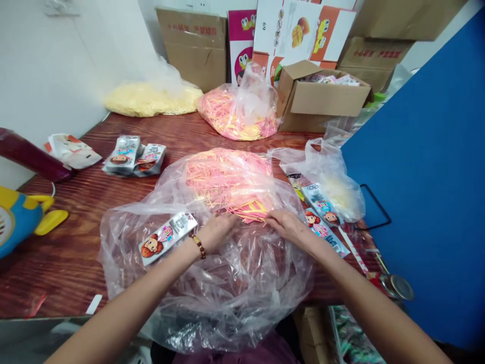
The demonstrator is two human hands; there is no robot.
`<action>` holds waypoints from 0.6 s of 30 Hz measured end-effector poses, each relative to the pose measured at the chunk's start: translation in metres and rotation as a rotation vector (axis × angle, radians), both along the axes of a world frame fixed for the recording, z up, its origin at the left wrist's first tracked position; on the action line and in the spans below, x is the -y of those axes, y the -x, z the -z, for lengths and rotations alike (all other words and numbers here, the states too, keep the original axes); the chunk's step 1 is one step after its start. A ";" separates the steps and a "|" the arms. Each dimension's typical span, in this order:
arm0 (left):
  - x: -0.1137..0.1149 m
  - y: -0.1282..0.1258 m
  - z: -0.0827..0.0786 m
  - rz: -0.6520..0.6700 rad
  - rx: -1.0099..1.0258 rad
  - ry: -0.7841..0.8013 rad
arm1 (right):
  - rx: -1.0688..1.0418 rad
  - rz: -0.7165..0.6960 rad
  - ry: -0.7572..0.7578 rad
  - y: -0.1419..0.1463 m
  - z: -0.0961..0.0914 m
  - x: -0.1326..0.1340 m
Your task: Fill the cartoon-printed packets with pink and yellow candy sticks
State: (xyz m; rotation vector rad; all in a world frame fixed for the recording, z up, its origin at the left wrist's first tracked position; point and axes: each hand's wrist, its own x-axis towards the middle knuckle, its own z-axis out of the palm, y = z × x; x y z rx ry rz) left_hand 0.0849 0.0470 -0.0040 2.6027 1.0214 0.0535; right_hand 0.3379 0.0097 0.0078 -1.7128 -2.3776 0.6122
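A large clear plastic bag (242, 298) lies spread open on the table before me. On it rests a heap of thin pink and yellow candy sticks (227, 174). At the heap's near edge, a small bunch of these sticks (250, 210) lies between my two hands. My left hand (217, 231) has its bent fingers at the bunch's left end. The fingers of my right hand (286, 226) close in at the right end. Both sets of fingertips are partly hidden. A silver printed pouch (166, 238) lies on the plastic, left of my left wrist.
More pouches (322, 210) lie right of my right hand, beside a knotted plastic bag (341, 189). Stacked pouches (125, 154) sit at left. Behind are a bag of pink sticks (238, 111), a yellow-filled bag (151, 98) and an open carton (326, 98). A blue panel (424, 167) borders the right.
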 end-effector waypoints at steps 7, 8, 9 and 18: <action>-0.071 -0.032 -0.024 -0.240 0.283 0.013 | 0.086 0.194 -0.074 0.018 0.019 -0.047; -0.081 -0.035 -0.026 -0.250 0.339 0.024 | 0.116 0.227 -0.065 0.015 0.026 -0.049; -0.089 -0.038 -0.027 -0.259 0.398 0.038 | 0.137 0.247 -0.057 0.010 0.033 -0.050; -0.086 -0.004 -0.035 -0.242 0.389 0.233 | -0.107 0.257 -0.218 -0.015 0.060 -0.035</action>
